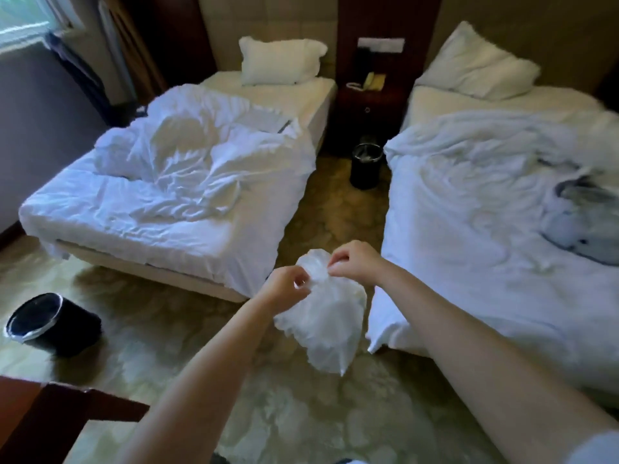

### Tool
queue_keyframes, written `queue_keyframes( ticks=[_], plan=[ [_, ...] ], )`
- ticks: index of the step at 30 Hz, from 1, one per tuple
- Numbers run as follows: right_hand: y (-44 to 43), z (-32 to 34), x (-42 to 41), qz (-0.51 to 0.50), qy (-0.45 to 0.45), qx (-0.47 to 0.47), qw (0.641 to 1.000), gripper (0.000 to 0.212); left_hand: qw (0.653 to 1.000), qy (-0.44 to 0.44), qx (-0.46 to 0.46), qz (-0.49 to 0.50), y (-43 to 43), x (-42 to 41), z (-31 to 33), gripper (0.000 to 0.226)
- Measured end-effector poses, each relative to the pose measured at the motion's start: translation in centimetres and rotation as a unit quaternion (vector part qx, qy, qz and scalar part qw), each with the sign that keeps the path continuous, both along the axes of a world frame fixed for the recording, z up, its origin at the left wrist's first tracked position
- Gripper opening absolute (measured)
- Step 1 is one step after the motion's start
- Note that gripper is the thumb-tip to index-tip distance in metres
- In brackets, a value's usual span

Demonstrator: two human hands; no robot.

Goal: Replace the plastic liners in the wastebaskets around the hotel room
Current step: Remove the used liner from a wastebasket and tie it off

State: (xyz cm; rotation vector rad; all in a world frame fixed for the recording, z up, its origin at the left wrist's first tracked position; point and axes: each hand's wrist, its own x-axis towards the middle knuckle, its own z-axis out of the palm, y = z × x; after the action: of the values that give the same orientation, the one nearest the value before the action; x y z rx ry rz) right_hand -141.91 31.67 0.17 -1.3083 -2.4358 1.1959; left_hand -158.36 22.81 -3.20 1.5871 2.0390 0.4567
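Note:
A white translucent plastic liner (323,316) hangs in the air in front of me, above the carpet between the two beds. My left hand (288,284) pinches its gathered top from the left, and my right hand (351,259) pinches the same top from the right. A black wastebasket (50,324) with a clear liner folded over its rim stands on the floor at the left, looking tilted toward me. A second black wastebasket (366,167) stands between the beds by the nightstand, with a crumpled liner inside.
An unmade bed (174,182) fills the left middle and another unmade bed (495,229) the right. A dark nightstand (368,102) with a phone sits between them. A reddish wooden furniture corner (57,416) juts in at lower left. A window is at upper left.

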Motion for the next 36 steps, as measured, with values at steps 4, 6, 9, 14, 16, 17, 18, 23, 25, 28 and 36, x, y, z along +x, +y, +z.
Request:
queue_keyframes(
  ticks=[4, 6, 9, 14, 16, 17, 18, 23, 25, 28, 36],
  plan=[
    [-1.3, 2.9, 8.4, -0.141, -0.003, 0.032, 0.990, 0.009, 0.993, 0.032, 0.029, -0.113, 3.5, 6.2, 3.2, 0.022],
    [-3.4, 4.1, 12.7, -0.217, 0.005, 0.039, 0.975, 0.012, 0.981, 0.039, 0.059, -0.179, 4.4, 9.9, 4.6, 0.017],
    [-7.4, 5.2, 19.0, -0.316, 0.003, 0.057, 0.947, 0.013, 0.957, 0.034, 0.083, -0.274, 4.8, 16.2, 5.9, 0.017],
    [-15.9, 5.8, 28.4, -0.474, -0.003, 0.085, 0.876, 0.012, 0.909, 0.005, 0.117, -0.401, 1.6, 27.7, 7.3, 0.019],
    [-19.4, 6.2, 32.0, -0.509, -0.001, 0.080, 0.857, 0.007, 0.887, 0.000, 0.119, -0.446, -0.6, 32.3, 7.9, 0.019],
    [-21.1, 6.5, 33.8, -0.527, -0.001, 0.076, 0.847, 0.006, 0.874, -0.001, 0.120, -0.471, -1.6, 34.5, 8.3, 0.020],
    [-22.8, 6.6, 35.5, -0.547, 0.002, 0.066, 0.834, 0.006, 0.861, -0.003, 0.123, -0.494, -2.8, 36.8, 8.5, 0.020],
    [-31.7, 6.1, 44.4, -0.591, -0.047, 0.024, 0.805, 0.067, 0.797, -0.027, 0.130, -0.590, -8.9, 47.9, 9.5, 0.020],
    [-35.0, 5.8, 47.5, -0.592, -0.072, 0.019, 0.802, 0.075, 0.772, -0.028, 0.128, -0.622, -11.5, 52.4, 9.6, 0.020],
    [-40.2, 5.7, 53.1, -0.621, -0.072, 0.014, 0.781, 0.054, 0.746, -0.032, 0.122, -0.654, -16.4, 60.3, 9.9, 0.018],
    [-50.9, 7.4, 70.1, -0.705, -0.110, 0.070, 0.698, 0.021, 0.681, -0.061, 0.147, -0.715, -26.2, 80.0, 12.0, 0.018]
  ],
)
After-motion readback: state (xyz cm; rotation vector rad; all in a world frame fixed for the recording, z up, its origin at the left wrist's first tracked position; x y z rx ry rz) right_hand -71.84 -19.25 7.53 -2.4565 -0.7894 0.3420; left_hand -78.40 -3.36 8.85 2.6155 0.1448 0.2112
